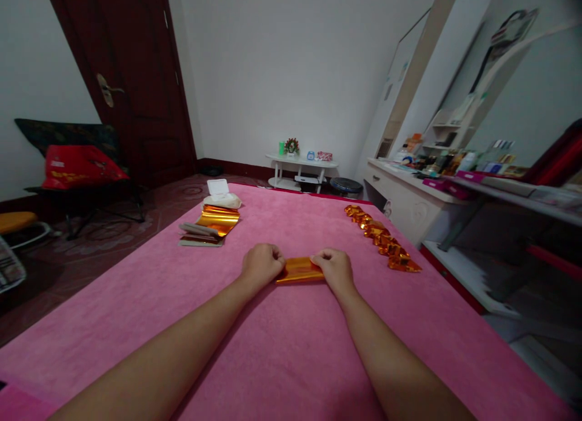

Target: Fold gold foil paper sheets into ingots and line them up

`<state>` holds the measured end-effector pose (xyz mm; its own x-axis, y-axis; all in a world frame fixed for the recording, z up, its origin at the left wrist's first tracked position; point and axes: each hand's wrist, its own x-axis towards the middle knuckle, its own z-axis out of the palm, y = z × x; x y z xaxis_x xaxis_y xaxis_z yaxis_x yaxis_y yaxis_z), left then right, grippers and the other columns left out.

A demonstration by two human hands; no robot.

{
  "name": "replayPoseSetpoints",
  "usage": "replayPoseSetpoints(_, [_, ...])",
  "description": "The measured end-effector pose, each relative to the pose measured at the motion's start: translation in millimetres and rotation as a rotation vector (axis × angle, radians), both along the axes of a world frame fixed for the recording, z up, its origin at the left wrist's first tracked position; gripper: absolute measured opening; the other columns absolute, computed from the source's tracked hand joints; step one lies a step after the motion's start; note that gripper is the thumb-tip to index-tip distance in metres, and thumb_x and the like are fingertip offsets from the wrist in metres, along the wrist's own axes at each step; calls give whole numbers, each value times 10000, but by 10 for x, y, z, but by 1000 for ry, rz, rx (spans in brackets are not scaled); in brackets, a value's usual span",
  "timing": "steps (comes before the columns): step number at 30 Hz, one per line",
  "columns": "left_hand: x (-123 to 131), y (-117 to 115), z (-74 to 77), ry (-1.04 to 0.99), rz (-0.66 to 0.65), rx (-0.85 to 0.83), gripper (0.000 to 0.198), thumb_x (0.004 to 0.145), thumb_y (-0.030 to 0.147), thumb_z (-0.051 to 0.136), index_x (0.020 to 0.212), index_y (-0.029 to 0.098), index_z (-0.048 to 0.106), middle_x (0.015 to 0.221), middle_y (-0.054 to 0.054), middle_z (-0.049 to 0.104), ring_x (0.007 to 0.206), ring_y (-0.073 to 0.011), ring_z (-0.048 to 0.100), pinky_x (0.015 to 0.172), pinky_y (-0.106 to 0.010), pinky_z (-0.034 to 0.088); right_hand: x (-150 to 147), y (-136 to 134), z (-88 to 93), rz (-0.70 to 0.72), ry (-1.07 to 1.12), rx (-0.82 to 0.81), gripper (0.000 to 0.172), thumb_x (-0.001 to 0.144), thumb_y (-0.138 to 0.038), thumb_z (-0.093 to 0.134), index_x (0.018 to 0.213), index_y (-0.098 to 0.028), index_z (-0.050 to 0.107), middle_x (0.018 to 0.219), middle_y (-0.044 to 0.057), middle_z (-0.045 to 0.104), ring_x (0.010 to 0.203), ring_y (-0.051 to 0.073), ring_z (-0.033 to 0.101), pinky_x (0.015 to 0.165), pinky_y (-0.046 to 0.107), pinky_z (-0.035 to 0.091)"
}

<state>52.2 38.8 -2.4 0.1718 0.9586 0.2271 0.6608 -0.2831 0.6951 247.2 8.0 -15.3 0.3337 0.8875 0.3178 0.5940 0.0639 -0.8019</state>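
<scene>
Foil (300,270) sits on or just above the pink cloth (277,342), its 2 ends pinched by the left hand (261,267) and the right hand (337,272). Uneven pulling could tear it, and soft-looking fabric beneath could let creases wander.

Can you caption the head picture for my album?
Left hand and right hand pinch a gold rectangular foil sheet over pink fuzzy cloth.

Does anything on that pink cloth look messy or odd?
Only on the left: a shiny gold sheet lies curved and askew against the grey sheets instead of stacked squarely. The folded gold pieces on the right form a row, the held gold foil looks intact, and nothing seems spilled.
</scene>
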Motion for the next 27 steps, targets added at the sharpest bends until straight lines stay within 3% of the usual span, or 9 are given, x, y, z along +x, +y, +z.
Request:
replayPoseSetpoints(7, [64,-38,5,307,22,109,170,707,284,572,757,199,710,801,-80,688,729,-221,614,630,-282,401,-60,-8,51,-58,-250,-137,134,623,-299,663,505,-236,664,515,-7,625,499,135,543,465,232,276])
replayPoseSetpoints(12, [111,-84,-28,417,17,160,181,779,294,537,816,176,669,869,-100,655,777,-226,609,656,-297,408,-88,-15,76,-81,-332,-196,120,635,-289,668,525,-242,668,544,-2,638,515,134,557,465,230,274])
replayPoseSetpoints(16, [154,-127,0,454,-1,225,212,849,256,486,990,150,604,974,-110,606,854,-225,582,715,-320,397,-104,-29,92,-103,-355,-226,92,635,-293,681,558,-246,663,575,1,645,548,142,569,465,229,271])
replayPoseSetpoints(22, [185,-137,53,532,-350,520,161,869,221,517,926,182,662,994,-97,586,975,-244,487,808,-371,342,-103,-38,101,-95,-349,-244,48,646,-268,677,683,-246,657,628,-18,651,524,120,563,456,216,264])
replayPoseSetpoints(27, [151,-72,-25,494,-528,462,176,858,178,526,850,150,699,802,-89,627,816,-201,534,749,-321,373,-100,-29,92,-87,-343,-254,75,655,-253,668,724,-246,639,629,-26,646,540,120,576,460,213,265])
